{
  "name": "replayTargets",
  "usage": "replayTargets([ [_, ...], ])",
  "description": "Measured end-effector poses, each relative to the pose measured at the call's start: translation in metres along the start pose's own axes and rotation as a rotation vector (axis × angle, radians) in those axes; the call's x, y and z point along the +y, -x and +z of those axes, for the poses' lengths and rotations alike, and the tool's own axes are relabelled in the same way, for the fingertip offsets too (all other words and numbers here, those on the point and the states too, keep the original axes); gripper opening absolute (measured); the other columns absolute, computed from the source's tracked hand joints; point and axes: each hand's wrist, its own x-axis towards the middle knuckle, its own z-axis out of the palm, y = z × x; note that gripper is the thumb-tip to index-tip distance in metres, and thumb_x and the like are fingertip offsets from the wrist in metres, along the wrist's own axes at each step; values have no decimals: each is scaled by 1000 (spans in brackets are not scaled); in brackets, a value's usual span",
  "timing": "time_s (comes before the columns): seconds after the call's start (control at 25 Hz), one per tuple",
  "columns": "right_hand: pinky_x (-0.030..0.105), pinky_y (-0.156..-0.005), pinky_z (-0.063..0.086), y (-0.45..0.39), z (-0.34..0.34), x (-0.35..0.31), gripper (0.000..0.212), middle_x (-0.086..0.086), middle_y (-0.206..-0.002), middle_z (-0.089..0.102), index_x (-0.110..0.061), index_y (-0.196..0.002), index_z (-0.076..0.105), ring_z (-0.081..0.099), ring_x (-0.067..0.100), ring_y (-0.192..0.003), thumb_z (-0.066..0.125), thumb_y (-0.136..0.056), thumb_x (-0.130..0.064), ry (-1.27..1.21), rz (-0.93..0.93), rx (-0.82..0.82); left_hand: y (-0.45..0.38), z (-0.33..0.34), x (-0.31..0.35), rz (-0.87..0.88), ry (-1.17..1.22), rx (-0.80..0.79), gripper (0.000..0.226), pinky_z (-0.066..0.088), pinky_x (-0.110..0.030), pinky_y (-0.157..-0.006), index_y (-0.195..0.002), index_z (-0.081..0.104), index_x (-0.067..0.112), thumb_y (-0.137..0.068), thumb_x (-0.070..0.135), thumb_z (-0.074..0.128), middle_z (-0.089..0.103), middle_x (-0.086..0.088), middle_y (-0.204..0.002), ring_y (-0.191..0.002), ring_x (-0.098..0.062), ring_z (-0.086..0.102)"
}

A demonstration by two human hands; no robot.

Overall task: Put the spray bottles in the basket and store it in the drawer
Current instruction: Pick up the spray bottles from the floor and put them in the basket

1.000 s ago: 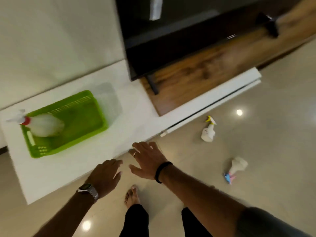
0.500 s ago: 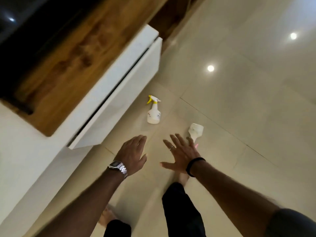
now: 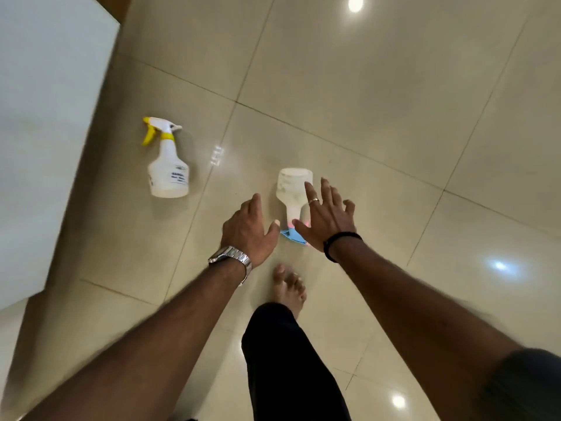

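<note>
Two spray bottles lie on the tiled floor. The white one with a yellow trigger [image 3: 168, 165] lies to the left, near the white cabinet. A second white bottle with a blue and pink head [image 3: 293, 192] lies in the middle, its head pointing toward me. My left hand [image 3: 247, 229], wearing a metal watch, hovers open just left of that bottle's head. My right hand [image 3: 326, 215], with a ring and a black wristband, is spread open over the bottle's right side and hides part of its head. The basket and drawer are out of view.
A white cabinet side [image 3: 45, 132] fills the left edge. My bare foot [image 3: 288, 288] and dark trouser leg stand just below the hands. Glossy beige tiles with light reflections stretch to the right and beyond.
The view has swung from the counter with the green basket down to the floor. Both open hands have come closer to the blue-headed bottle, now flanking it.
</note>
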Motion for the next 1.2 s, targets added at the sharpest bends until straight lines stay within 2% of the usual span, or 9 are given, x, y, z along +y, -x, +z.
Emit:
replayTargets([
  [0.2, 56, -96, 47, -55, 36, -23, 109, 13, -168, -2, -36, -156, -16, 41, 39, -138, 68, -86, -47, -365, 53, 31, -39, 30, -15, -138, 76, 35, 71, 45, -50, -104, -151, 26, 15, -94, 46, 53, 46, -9, -151, -130, -35, 52],
  [0.4, 52, -86, 53, -71, 29, -39, 100, 13, -143, 41, -34, -157, -3, 64, 42, -106, 70, -88, -44, -509, 147, -3, -51, 22, -31, -292, 224, 84, 67, 45, -49, -105, -149, 30, 17, -93, 46, 54, 49, -7, -148, -127, -33, 54],
  [0.56, 51, -97, 50, -24, 8, -43, 105, 17, -142, 47, -27, -158, -7, 59, 43, -118, 66, -87, -53, -602, 222, -210, -16, -4, -26, -131, 188, 33, 63, 46, -49, -105, -150, 30, 18, -94, 33, 56, 47, -10, -149, -131, -32, 51],
  [0.68, 48, -89, 57, 25, -31, -47, 104, 13, -125, 64, -37, -157, -7, 68, 36, -102, 63, -84, -62, -775, 263, -413, 32, -32, -21, 47, 57, -51, 71, 42, -48, -109, -157, 22, 19, -93, 13, 52, 34, -10, -159, -139, -33, 43],
  [0.8, 47, -71, 64, 67, -89, -58, 90, 12, -115, 68, -47, -151, 16, 74, 31, -85, 69, -80, -62, -909, 290, -631, 87, -65, -24, 229, -94, -105, 85, 41, -48, -112, -161, 7, 22, -90, 3, 50, 12, -6, -168, -147, -31, 32],
  [0.88, 52, -78, 62, 91, -130, -74, 71, 18, -116, 69, -33, -136, 41, 76, 34, -88, 72, -79, -61, -874, 269, -802, 121, -89, -31, 279, -131, -84, 93, 43, -47, -110, -160, 3, 25, -89, 12, 62, 6, -4, -169, -147, -30, 32],
  [0.96, 55, -88, 58, 108, -162, -88, 61, 28, -114, 70, -7, -122, 57, 74, 38, -96, 71, -80, -49, -834, 208, -925, 144, -107, -36, 294, -92, -59, 101, 40, -44, -112, -160, 6, 21, -85, 28, 73, 13, -5, -168, -147, -29, 33],
  [1.04, 56, -90, 57, 121, -188, -110, 45, 32, -109, 71, 3, -115, 62, 74, 39, -96, 58, -83, -29, -835, 104, -922, 165, -134, -50, 233, 57, 4, 108, 42, -44, -109, -160, 14, 17, -78, 40, 80, 28, -8, -162, -139, -30, 42],
  [1.2, 42, -88, 54, 152, -217, -182, 39, 16, -103, 77, -17, -125, 63, 68, 26, -85, 36, -99, -27, -754, 37, -778, 210, -182, -102, 123, 366, 122, 99, 52, -43, -93, -147, 33, 28, -66, 55, 83, 55, -2, -136, -119, -25, 57],
])
